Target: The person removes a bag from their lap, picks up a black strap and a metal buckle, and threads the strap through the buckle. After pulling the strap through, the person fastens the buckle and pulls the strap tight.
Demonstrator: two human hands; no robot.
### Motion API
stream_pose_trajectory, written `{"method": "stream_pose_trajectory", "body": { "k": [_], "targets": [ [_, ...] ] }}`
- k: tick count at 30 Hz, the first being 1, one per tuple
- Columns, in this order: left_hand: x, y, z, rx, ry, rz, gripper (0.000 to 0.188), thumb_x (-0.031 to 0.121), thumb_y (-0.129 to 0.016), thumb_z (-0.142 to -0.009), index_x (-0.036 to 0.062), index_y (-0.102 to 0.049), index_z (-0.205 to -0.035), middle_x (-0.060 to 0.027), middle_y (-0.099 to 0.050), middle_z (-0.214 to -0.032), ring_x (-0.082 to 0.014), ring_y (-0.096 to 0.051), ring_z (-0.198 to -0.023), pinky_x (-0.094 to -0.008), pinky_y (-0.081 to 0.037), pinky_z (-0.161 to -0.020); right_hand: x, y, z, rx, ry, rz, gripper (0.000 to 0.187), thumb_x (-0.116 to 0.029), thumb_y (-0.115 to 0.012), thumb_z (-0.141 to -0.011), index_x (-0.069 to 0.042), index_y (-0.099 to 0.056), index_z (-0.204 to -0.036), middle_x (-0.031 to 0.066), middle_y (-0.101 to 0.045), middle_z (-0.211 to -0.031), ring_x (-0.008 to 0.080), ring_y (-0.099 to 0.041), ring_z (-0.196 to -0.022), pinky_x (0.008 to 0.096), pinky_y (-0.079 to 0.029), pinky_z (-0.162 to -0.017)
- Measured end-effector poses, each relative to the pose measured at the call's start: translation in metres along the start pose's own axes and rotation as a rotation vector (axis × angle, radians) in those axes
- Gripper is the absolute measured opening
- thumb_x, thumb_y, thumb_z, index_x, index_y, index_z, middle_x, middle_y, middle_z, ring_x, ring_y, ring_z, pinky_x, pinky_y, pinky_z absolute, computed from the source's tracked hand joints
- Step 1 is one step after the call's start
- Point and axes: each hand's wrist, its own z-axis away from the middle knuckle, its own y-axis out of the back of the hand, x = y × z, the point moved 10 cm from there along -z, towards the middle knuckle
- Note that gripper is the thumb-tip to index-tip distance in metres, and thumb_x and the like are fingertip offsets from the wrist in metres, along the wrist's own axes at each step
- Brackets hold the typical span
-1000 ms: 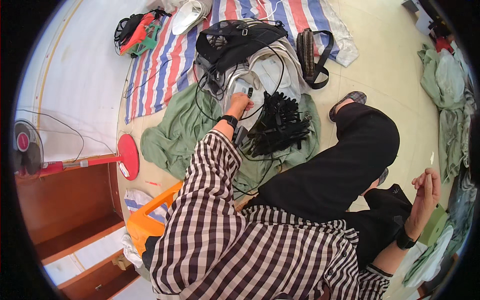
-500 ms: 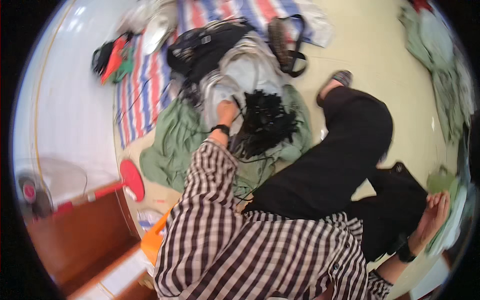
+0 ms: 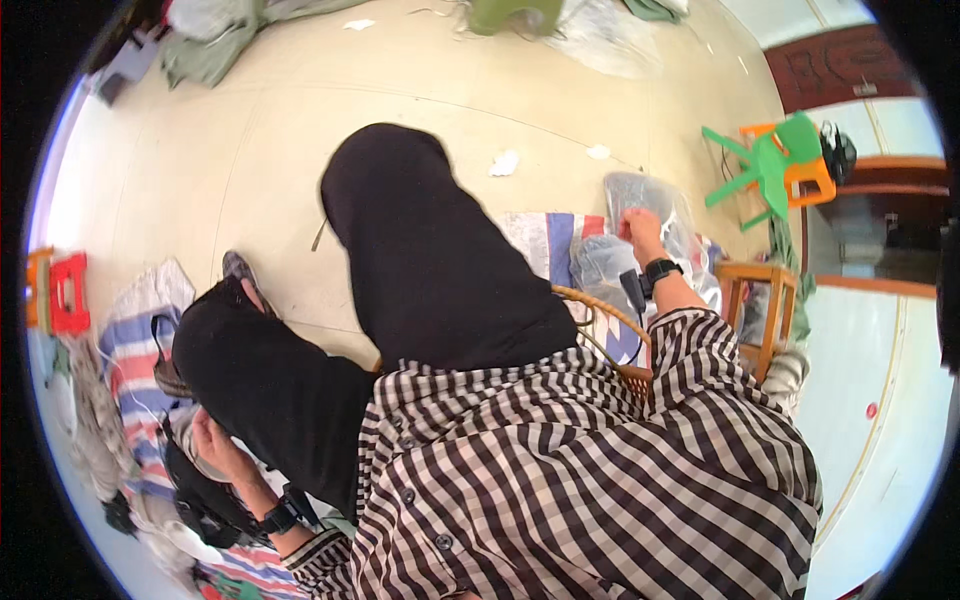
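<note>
At the lower left, my left hand (image 3: 222,452) is closed on the edge of a grey cloth (image 3: 183,440), beside my bent leg. My fingers there are partly hidden. My right hand (image 3: 640,232) reaches out to the right, its fingers bent closed on a clear plastic bag (image 3: 655,195). More crumpled clear plastic lies below and around that hand. A black bundle (image 3: 205,490) lies just below my left hand, on a striped sheet (image 3: 130,345).
A rattan chair's curved arm (image 3: 605,305) is at my right side, with a wooden stool (image 3: 757,290) beyond. Farther right are a green plastic chair (image 3: 775,165) and orange stool (image 3: 812,183). White scraps (image 3: 505,163) lie on the floor. Green cloth (image 3: 210,58) lies at the far left.
My body and view have turned to the right. The cloth pile, formerly in front, is now at the lower left. My right hand has gone out to the clear plastic bag.
</note>
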Motion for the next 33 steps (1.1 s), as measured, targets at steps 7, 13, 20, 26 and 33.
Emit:
{"method": "stream_pose_trajectory", "body": {
  "k": [7, 13, 20, 26, 33],
  "targets": [
    [0.191, -0.072, -0.020, 0.070, -0.424, -0.319, 0.017, 0.005, -0.051, -0.092, -0.0030, -0.062, -0.102, -0.0084, -0.064, -0.096, -0.0150, -0.058, -0.090, -0.0264, -0.044, -0.086, 0.128, 0.087, 0.056, 0.199, -0.143, 0.150, 0.012, -0.005, -0.051, -0.078, 0.001, -0.061, -0.075, 0.0088, -0.059, -0.061, 0.0157, -0.055, -0.047, 0.0284, -0.046, -0.044],
    [0.187, -0.165, -0.068, -0.275, -0.529, -0.602, 0.022, 0.012, -0.049, -0.092, -0.0031, -0.060, -0.103, -0.0091, -0.063, -0.096, -0.0186, -0.057, -0.092, -0.0279, -0.042, -0.086, 0.105, 0.074, 0.081, 0.208, 0.142, 0.357, 0.014, -0.011, -0.055, -0.079, 0.001, -0.062, -0.082, 0.0126, -0.063, -0.064, 0.0205, -0.060, -0.052, 0.0319, -0.048, -0.052],
    [0.157, -0.211, -0.098, -0.559, -0.404, -0.775, 0.033, 0.025, -0.038, -0.096, -0.0004, -0.058, -0.105, -0.0158, -0.062, -0.096, -0.0263, -0.059, -0.093, -0.0331, -0.044, -0.085, 0.045, 0.201, 0.104, 0.774, 0.418, 0.340, 0.011, -0.009, -0.055, -0.083, -0.001, -0.062, -0.085, 0.0089, -0.062, -0.069, 0.0165, -0.059, -0.056, 0.0308, -0.046, -0.053],
    [0.158, -0.210, -0.101, -0.519, -0.392, -0.711, 0.035, 0.026, -0.037, -0.096, -0.0004, -0.058, -0.107, -0.0150, -0.063, -0.099, -0.0264, -0.058, -0.097, -0.0332, -0.043, -0.088, 0.144, 0.206, 0.063, 0.433, -0.014, -0.002, 0.014, -0.010, -0.058, -0.078, 0.001, -0.065, -0.083, 0.0069, -0.064, -0.072, 0.0140, -0.059, -0.060, 0.0278, -0.046, -0.055],
    [0.151, -0.192, -0.102, -0.499, -0.388, -0.725, 0.037, 0.029, -0.038, -0.097, -0.0001, -0.059, -0.108, -0.0142, -0.062, -0.101, -0.0242, -0.057, -0.097, -0.0325, -0.042, -0.089, 0.079, 0.040, 0.046, 0.249, 0.353, 0.471, 0.016, -0.007, -0.056, -0.073, 0.001, -0.064, -0.085, 0.0137, -0.066, -0.076, 0.0256, -0.063, -0.067, 0.0345, -0.049, -0.064]
  ]
}}
